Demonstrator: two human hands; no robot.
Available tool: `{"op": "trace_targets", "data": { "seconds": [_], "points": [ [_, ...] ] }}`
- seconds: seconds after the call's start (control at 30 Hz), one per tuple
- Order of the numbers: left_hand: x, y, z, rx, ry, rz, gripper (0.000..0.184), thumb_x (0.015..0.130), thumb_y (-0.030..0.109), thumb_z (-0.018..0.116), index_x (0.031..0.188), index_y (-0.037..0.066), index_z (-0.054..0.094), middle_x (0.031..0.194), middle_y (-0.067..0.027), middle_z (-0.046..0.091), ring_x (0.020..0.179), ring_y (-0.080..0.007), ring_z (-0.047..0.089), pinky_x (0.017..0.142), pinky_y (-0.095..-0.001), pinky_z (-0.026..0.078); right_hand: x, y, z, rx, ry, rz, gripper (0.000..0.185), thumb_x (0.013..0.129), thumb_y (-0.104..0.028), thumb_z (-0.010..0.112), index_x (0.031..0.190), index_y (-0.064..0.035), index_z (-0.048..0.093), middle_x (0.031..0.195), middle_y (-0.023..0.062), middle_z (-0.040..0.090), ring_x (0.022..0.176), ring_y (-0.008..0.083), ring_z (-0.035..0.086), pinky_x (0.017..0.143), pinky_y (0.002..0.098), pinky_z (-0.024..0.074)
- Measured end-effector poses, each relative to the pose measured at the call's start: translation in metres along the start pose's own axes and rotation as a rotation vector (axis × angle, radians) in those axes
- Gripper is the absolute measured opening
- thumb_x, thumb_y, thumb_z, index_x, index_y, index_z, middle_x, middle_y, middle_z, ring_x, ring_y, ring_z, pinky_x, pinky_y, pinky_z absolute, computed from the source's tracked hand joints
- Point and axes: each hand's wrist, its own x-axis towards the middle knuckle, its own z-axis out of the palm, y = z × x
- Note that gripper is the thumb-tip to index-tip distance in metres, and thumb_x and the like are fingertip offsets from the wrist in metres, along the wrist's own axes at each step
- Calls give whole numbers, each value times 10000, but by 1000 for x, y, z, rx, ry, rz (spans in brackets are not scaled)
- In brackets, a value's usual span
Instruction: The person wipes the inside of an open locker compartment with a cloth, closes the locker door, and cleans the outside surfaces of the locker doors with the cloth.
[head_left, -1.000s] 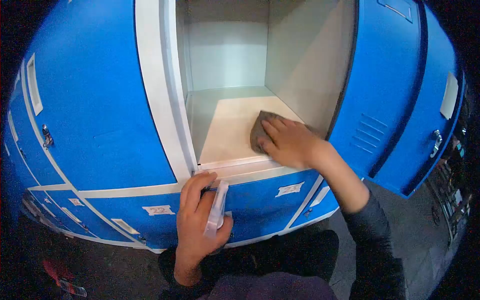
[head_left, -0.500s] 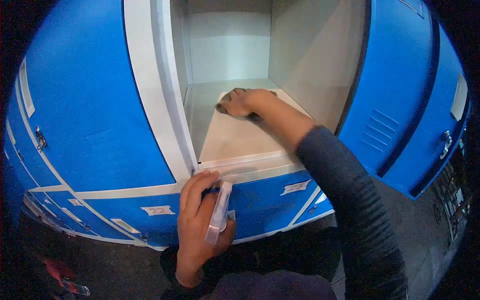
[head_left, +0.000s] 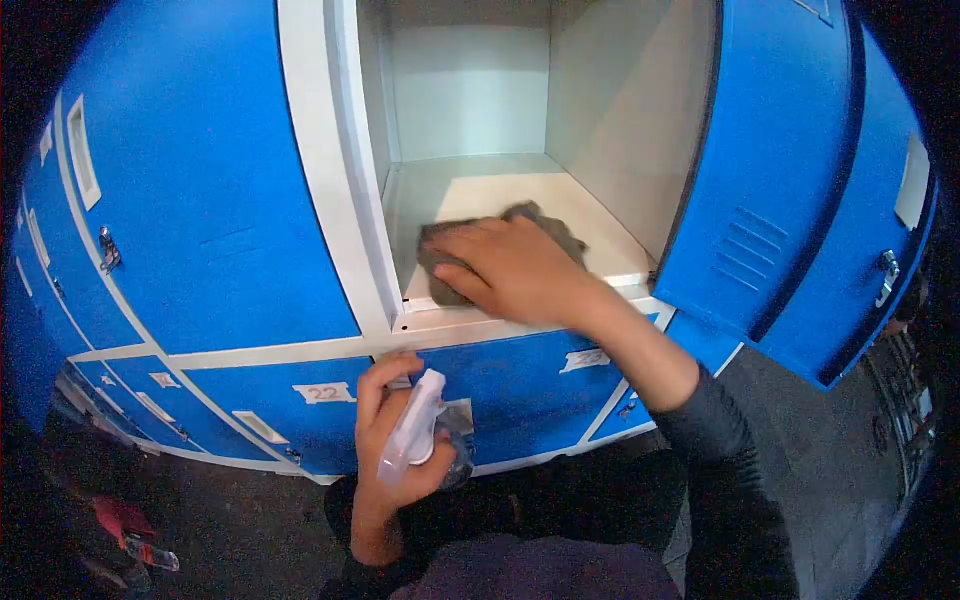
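Note:
My right hand (head_left: 515, 265) presses a dark grey-brown cloth (head_left: 555, 228) onto the pale floor (head_left: 610, 235) of an opened locker compartment, near its front edge. The cloth spreads out on both sides of my fingers. Below the compartment's front left corner, my left hand (head_left: 395, 440) is wrapped round a spray bottle with a translucent white head (head_left: 415, 425). Part of the bottle's body shows beneath that hand, in front of the blue lower doors.
A blue locker door (head_left: 790, 170) stands swung open on the right. Closed blue doors (head_left: 200, 200) with small locks fill the left. Paper number labels (head_left: 324, 393) mark the lower doors. A red object (head_left: 122, 518) lies on the dark floor at the lower left.
My right hand moved with the cloth from the right to the back of the compartment, then forward to the front left. My left hand kept the bottle, its head now tilted more.

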Motion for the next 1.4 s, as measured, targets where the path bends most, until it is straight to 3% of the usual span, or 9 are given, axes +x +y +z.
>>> {"op": "trace_targets", "data": {
  "seconds": [0.1, 0.17, 0.3, 0.37, 0.6, 1.03, 1.23, 1.3, 1.4],
  "points": [
    [-15, -2, -5, 115, -73, 6, 489, 602, 23, 649, 1083, -31, 582, 1058, -184, 552, 993, -341, 548, 823, -380, 477, -56, -31, -2, -252, 357, -18, 306, 832, -320, 630, 1026, -83, 625, 1018, 72, 643, 945, 257, 594, 752, 412, 445],
    [-22, -2, -3, 226, -142, 60, 557, 626, 15, 651, 1170, -33, 538, 1013, -162, 555, 950, -319, 565, 818, -365, 479, -101, -50, -15, -87, 336, 59, 310, 805, -292, 664, 1034, -86, 628, 980, 74, 645, 917, 254, 599, 751, 404, 449],
    [-39, 14, 2, -92, -313, -409, 852, 701, 3, 645, 1459, 28, 256, 987, -123, 547, 896, -234, 578, 835, -312, 457, -186, -57, 6, 492, 237, 379, 241, 875, -195, 601, 1002, 8, 627, 927, 177, 628, 887, 328, 609, 829, 373, 445],
    [-42, 16, 7, -103, -407, -380, 899, 707, -3, 642, 1486, 47, 196, 996, -126, 551, 890, -221, 579, 833, -318, 464, -232, -47, 37, 651, 80, 562, 227, 921, -229, 584, 992, -14, 597, 913, 106, 644, 774, 325, 620, 663, 389, 481],
    [-33, 31, 60, -240, -299, -225, 845, 729, -28, 629, 1467, 42, 224, 985, -120, 543, 889, -192, 559, 829, -322, 464, -321, -70, 129, 1636, 363, 1587, 562, 999, -401, 368, 1452, -68, 346, 1421, 101, 429, 1269, 194, 419, 1084, 322, 286],
    [-31, 28, 80, -113, -164, -172, 823, 718, -63, 592, 1461, 25, 249, 1025, -110, 495, 894, -183, 561, 806, -290, 470, -359, -57, 119, 1910, 1004, 1116, 598, 948, -482, 406, 1337, -31, 459, 1308, 131, 524, 1180, 299, 515, 1008, 440, 415],
    [-48, 19, 49, -136, 4, -246, 836, 681, -54, 595, 1443, -34, 250, 1038, -127, 523, 885, -178, 562, 808, -286, 475, -313, -53, 101, 1489, 1257, 817, 589, 962, -468, 412, 1376, -49, 414, 1333, 129, 501, 1212, 283, 485, 1050, 422, 364],
    [-63, 2, 44, -119, -53, -227, 832, 672, -44, 607, 1437, -18, 282, 1030, -123, 544, 882, -179, 570, 814, -293, 478, -320, -40, 115, 903, 1206, 1028, 691, 943, -560, 393, 1392, -35, 369, 1349, 144, 467, 1198, 299, 493, 1028, 432, 387],
    [-94, -40, 55, -117, -209, -209, 804, 680, -7, 636, 1423, 12, 332, 1024, -128, 569, 895, -214, 585, 829, -328, 476, -295, -13, 117, 1042, 1233, 229, 831, 889, -647, 437, 1426, -27, 302, 1363, 171, 423, 1247, 327, 434, 1044, 464, 356]
  ]
}}
